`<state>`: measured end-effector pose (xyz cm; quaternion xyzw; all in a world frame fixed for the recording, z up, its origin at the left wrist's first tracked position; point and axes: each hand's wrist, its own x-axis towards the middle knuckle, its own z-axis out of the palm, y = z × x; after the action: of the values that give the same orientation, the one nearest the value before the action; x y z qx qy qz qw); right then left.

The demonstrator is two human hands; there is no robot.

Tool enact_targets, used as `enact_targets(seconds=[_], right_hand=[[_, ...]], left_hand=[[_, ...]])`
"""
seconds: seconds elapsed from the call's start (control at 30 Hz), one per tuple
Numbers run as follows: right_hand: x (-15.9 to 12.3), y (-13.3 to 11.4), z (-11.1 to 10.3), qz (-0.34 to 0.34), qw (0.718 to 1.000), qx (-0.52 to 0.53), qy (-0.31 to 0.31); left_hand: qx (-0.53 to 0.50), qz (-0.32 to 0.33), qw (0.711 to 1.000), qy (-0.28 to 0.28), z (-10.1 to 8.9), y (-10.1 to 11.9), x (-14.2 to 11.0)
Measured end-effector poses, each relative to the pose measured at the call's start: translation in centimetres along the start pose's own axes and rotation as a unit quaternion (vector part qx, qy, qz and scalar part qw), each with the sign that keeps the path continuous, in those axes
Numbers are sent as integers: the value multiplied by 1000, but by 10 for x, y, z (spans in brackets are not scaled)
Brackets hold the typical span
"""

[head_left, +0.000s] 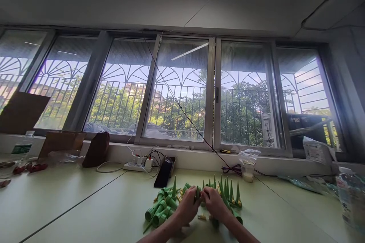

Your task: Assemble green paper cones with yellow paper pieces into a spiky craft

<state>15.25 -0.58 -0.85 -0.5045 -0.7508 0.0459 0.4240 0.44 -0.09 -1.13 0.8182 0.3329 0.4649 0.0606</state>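
Observation:
My left hand (187, 205) is closed around a green pointed piece (197, 191), whose upper part shows between the fingers. Pressed up against it, my right hand (214, 202) has its fingers pinched; what they hold is hidden. To the left lies a heap of green hollow cone-shaped parts (161, 212), with some yellow bits among them. Several green cones (226, 188) stand point up to the right, a few with yellow pieces at their base. A small yellow piece (202, 217) lies on the table just below my hands.
A black phone-like slab (164, 172) and a power strip (134, 167) with plugs and cables sit behind the heap. Farther right are a plastic-covered cup (247, 167) and a bottle (346, 193). A dark bag (96, 150) and another bottle (23, 146) stand left, below the windows.

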Motion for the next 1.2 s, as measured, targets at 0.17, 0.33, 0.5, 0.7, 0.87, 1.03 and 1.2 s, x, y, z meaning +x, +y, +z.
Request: enact_targets(seconds=[0.17,0.33,0.5,0.7,0.87,1.03,1.2], right_hand=[[-2,-5,-2,-15,997,72,17],[-2,-4,-3,-10,989,149,-5],[0,-1,-5,12,989,147,4],[4,5,1,25,988,154,8],[7,10,5,49,980,192,1],[8,12,8,77,963,257,-23],[8,11,10,87,954,284,-44]], left_hand=[[-9,-6,1000,21,-1,-3,3],[-9,-32,999,10,-5,-1,4],[-9,-42,999,3,-8,6,5],[-14,-36,999,-1,-8,6,4],[-8,-19,1000,3,-8,5,3],[-5,-18,1000,12,-6,3,3],[-14,-4,1000,10,-5,0,2]])
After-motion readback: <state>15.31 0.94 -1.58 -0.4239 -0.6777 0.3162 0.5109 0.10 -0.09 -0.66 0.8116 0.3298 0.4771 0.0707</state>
